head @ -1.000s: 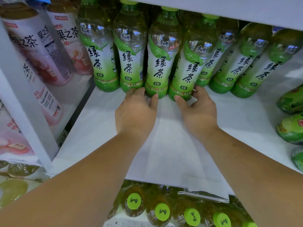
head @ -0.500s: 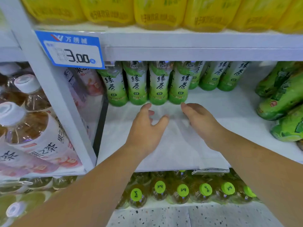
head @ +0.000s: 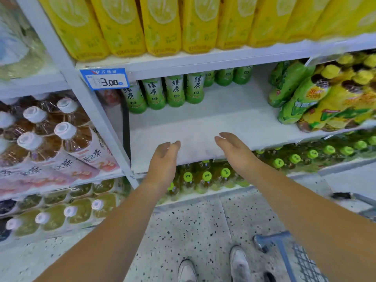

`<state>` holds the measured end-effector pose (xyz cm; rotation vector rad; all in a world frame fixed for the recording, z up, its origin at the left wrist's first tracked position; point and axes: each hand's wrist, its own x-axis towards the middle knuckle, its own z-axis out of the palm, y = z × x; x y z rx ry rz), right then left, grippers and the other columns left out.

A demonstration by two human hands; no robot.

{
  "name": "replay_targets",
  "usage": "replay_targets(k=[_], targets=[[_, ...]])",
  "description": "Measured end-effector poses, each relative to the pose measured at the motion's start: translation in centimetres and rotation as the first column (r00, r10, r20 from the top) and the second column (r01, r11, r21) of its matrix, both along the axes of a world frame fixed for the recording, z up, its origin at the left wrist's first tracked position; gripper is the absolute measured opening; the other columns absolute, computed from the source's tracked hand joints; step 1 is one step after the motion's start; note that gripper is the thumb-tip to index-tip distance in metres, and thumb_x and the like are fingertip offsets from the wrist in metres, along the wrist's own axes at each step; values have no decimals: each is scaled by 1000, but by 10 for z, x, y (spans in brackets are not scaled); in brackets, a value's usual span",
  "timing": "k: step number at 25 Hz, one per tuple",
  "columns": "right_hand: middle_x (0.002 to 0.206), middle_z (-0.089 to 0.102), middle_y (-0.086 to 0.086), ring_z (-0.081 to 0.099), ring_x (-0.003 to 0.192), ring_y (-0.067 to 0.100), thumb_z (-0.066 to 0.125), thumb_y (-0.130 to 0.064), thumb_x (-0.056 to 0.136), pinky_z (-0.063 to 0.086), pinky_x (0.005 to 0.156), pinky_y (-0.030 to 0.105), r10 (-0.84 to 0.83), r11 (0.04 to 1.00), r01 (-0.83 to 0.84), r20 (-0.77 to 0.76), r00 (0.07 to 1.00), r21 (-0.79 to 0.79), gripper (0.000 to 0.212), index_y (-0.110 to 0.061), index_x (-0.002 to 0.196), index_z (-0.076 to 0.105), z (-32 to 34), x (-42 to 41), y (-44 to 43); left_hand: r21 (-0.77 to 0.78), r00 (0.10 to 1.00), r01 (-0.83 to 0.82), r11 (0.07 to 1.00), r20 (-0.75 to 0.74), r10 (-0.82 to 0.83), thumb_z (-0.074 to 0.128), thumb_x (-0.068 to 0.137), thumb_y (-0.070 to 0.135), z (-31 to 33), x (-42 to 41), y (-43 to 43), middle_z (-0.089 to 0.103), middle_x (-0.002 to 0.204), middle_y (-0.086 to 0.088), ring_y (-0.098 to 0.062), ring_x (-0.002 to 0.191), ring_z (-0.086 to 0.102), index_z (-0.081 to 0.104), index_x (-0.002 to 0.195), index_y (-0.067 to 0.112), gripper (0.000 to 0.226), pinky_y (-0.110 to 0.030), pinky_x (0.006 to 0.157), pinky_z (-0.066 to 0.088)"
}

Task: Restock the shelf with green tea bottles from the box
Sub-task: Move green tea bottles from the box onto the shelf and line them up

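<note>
I'm holding both hands out empty over the front edge of the white shelf point(head: 234, 119). My left hand point(head: 162, 159) is hanging loose, fingers together and slightly curled, gripping nothing. My right hand point(head: 236, 151) is doing the same, fingers extended and relaxed, palm turned inward toward the left one, nothing in it. Neither hand is touching a bottle.

The green tea bottles point(head: 175, 91) are standing upright in a row at the back of the shelf, well beyond my fingertips, slightly left of my left hand and running back behind it. More green-labelled bottles point(head: 291, 86) are leaning far off to my right. A blue price tag point(head: 104, 78) is sitting on the rail up and left of my left hand. Yellow bottles point(head: 160, 25) are lining the shelf above both hands. Green-capped bottles point(head: 206, 177) are showing on the lower shelf, under and between my wrists. A cart frame point(head: 282, 255) is sitting below my right forearm. My white shoes point(head: 238, 261) are standing on speckled floor point(head: 193, 226). No box is showing in view.
</note>
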<state>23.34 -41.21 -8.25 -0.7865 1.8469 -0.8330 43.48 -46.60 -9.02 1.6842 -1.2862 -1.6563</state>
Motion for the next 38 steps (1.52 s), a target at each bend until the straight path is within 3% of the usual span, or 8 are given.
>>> replay_targets(k=[2,6,16,20,23,29,34,38], targets=[[143,45,-7,51,113,13,47,-57,100,39,96,37,-21,999,20,23,1000,32,56,-36,151,39,17,-1,30,18,999,32,999,9,-32,50,75,70,19,6,23,51,143,5,-20,129,50,47,145,29,81,-40,97,41],[143,50,-4,50,132,20,47,-57,100,40,110,43,-97,993,96,8,995,63,59,-31,152,40,52,1,92,31,996,78,996,42,-80,50,80,69,60,17,69,49,140,9,-14,121,46,49,144,30,75,-43,99,40],[156,39,-8,41,127,10,45,-64,98,36,93,34,-277,958,277,-8,961,76,63,-36,154,36,120,-1,230,-22,933,360,933,-2,-360,49,91,65,128,-9,165,52,126,21,2,108,50,49,144,34,61,-27,83,37],[155,41,-9,42,135,16,43,-64,99,37,94,36,-357,933,356,-5,934,57,60,-37,152,38,136,-31,282,-78,852,522,849,-7,-524,50,95,61,149,-49,198,49,129,20,-1,114,50,44,149,32,62,-30,91,36],[160,36,-8,37,143,19,42,-63,100,31,97,32,-411,911,410,-5,912,48,60,-38,154,34,140,-58,331,-112,785,615,781,-10,-619,53,97,58,159,-86,228,48,131,20,9,109,48,36,153,30,65,-23,85,36],[159,40,-1,39,143,19,42,-54,104,31,112,33,-529,841,535,-84,845,78,58,-27,155,36,138,-133,445,-99,681,725,682,-44,-731,57,99,50,159,-194,309,54,133,15,4,114,52,36,152,27,62,-13,77,35],[160,40,-1,41,142,18,41,-50,105,36,98,24,-615,781,611,-14,789,131,57,-25,156,33,120,-193,527,-34,584,810,585,-24,-811,58,98,51,151,-277,381,52,129,22,11,111,48,36,151,29,61,-16,80,38],[158,42,1,45,137,21,39,-58,103,37,103,32,-676,726,655,39,736,212,63,-26,158,31,91,-227,575,33,552,833,553,25,-833,57,100,50,138,-336,422,52,125,23,14,104,48,39,149,31,56,-16,76,39]])
